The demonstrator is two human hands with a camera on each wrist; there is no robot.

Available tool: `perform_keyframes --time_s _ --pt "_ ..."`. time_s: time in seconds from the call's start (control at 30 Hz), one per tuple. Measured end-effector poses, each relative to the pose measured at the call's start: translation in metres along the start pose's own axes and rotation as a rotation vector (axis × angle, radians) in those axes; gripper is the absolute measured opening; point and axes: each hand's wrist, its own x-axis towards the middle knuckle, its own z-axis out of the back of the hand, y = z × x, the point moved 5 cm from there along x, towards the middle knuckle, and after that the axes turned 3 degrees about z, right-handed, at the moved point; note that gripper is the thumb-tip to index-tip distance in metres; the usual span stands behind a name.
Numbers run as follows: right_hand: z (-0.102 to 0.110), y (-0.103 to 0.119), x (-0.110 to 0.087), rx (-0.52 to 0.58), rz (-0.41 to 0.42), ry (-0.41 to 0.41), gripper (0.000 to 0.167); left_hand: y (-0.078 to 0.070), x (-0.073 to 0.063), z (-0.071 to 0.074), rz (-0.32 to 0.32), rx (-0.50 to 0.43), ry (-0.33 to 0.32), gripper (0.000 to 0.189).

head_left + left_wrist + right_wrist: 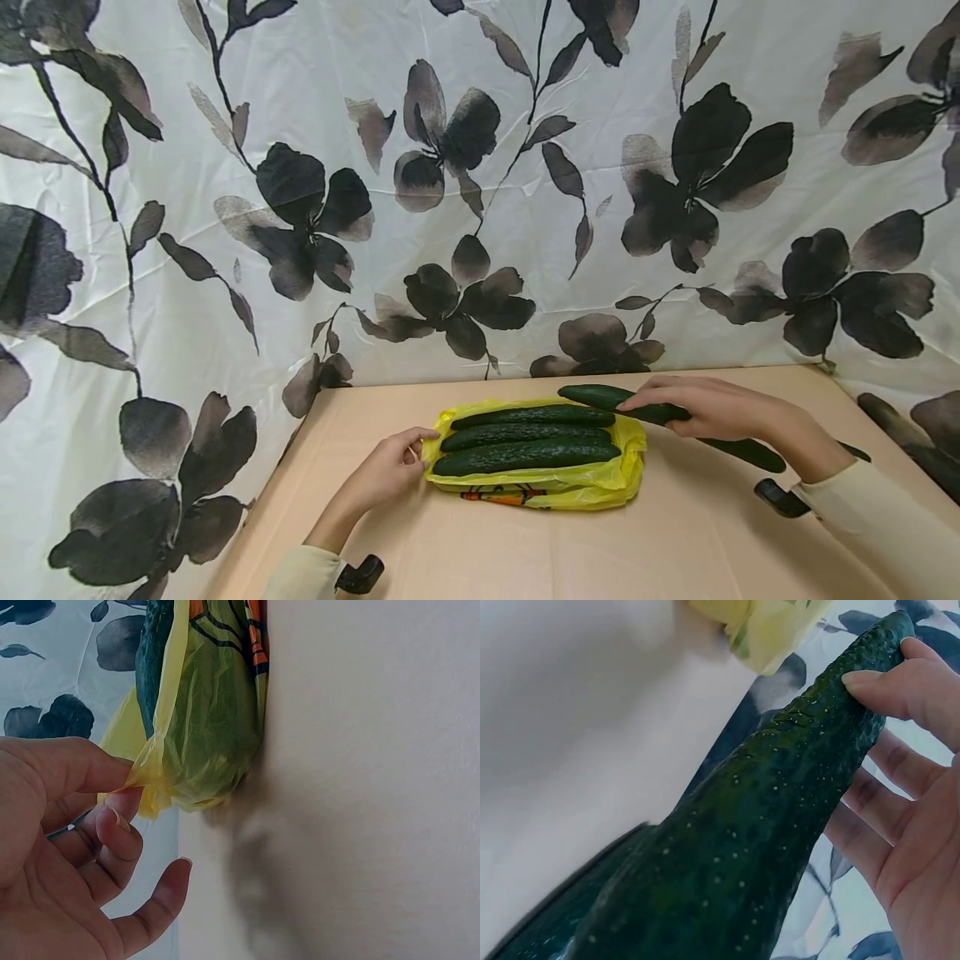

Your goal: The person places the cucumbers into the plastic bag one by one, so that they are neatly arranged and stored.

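In the head view, a yellow plastic bag (630,467) holds several dark green cucumbers (528,457) side by side. My left hand (390,468) is at the bag's left end, and the left wrist view shows its thumb and index finger pinching the thin edge of the bag (217,742). To the right, my right hand (720,407) grips a bumpy cucumber (592,395) with thumb and fingers, its far tip over the bag's back right corner. In the right wrist view this cucumber (735,825) slants across the picture.
Behind the held one, another dark green cucumber (562,904) shows at the lower left of the right wrist view. A dark green tip (855,451) appears beyond the right wrist. A flower-patterned white cloth (555,208) hangs behind the light tan table (480,558).
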Motion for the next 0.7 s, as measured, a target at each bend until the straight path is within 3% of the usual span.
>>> perform_keyframes --time_s 0.27,0.53,0.7 --pt "0.0 0.003 0.021 0.023 -0.007 0.041 0.073 -0.002 0.001 0.001 0.006 -0.008 0.006 0.043" --pt "-0.002 0.012 0.045 0.038 0.062 0.057 0.071 -0.003 0.001 0.002 0.01 -0.014 0.009 0.043" --pt "-0.003 0.02 0.061 0.061 0.047 0.103 0.068 -0.003 0.001 0.002 0.014 -0.008 0.008 0.043"
